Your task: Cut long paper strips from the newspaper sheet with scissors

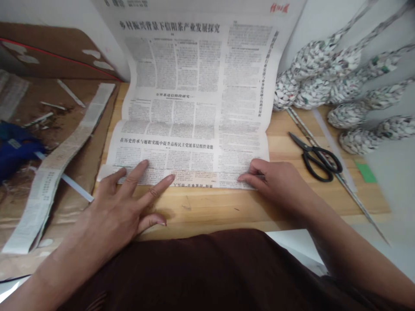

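Observation:
A newspaper sheet (181, 112) lies on the wooden board, its near edge folded up in a narrow strip and its far end rising against the wall. My left hand (126, 198) rests on the sheet's near left part with fingers spread, pressing on the fold. At the near right corner, my right hand (272, 179) pinches the folded edge between thumb and curled fingers. Black-handled scissors (319, 160) lie on the board to the right of the sheet, apart from both hands.
Several braided paper pieces (311, 73) stand at the right. A thin stick (359, 203) lies beside the scissors. On the left, a long folded paper strip (65, 160) rests on cardboard (97, 116) near a blue object (19, 149) and scraps. A green patch (365, 172) shows at right.

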`<state>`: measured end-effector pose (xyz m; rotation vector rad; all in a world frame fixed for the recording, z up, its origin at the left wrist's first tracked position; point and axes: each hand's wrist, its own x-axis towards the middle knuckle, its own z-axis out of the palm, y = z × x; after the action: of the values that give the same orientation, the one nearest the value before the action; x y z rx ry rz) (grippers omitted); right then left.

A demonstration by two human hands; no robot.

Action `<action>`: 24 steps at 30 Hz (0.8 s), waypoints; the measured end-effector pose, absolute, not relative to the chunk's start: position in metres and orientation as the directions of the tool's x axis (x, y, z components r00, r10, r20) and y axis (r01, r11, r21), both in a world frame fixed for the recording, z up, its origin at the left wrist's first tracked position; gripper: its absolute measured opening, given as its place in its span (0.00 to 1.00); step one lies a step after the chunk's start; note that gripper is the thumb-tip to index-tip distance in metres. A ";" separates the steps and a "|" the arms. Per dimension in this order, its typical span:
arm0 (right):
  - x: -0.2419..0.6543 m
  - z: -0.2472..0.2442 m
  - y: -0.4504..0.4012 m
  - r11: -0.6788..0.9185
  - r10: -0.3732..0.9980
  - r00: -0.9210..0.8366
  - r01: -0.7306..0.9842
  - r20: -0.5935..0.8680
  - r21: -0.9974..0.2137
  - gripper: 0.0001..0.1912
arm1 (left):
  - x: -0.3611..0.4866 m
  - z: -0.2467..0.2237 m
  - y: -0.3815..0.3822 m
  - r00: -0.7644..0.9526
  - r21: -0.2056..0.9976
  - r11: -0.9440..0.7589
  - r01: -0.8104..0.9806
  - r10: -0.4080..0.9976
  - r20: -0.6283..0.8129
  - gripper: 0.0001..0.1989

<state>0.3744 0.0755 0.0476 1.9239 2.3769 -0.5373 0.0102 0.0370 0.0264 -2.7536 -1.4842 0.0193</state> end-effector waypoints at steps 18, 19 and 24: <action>0.380 0.022 0.056 0.219 0.973 -0.209 0.971 0.099 -0.095 0.19 | 0.008 0.012 0.031 0.605 -0.069 -0.607 0.792 0.795 -0.046 0.40; 0.378 0.023 0.056 0.209 0.975 -0.202 0.975 0.094 -0.070 0.18 | 0.009 0.012 0.031 0.599 -0.080 -0.601 0.795 0.799 -0.055 0.39; 0.377 0.024 0.060 0.147 0.988 -0.143 0.986 0.056 -0.073 0.16 | 0.017 0.021 0.029 0.560 -0.140 -0.561 0.816 0.827 -0.048 0.39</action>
<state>0.3765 0.0599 0.0242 2.1128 2.4458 -0.0295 0.0171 0.0292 0.0210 -2.6838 -1.4175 0.1651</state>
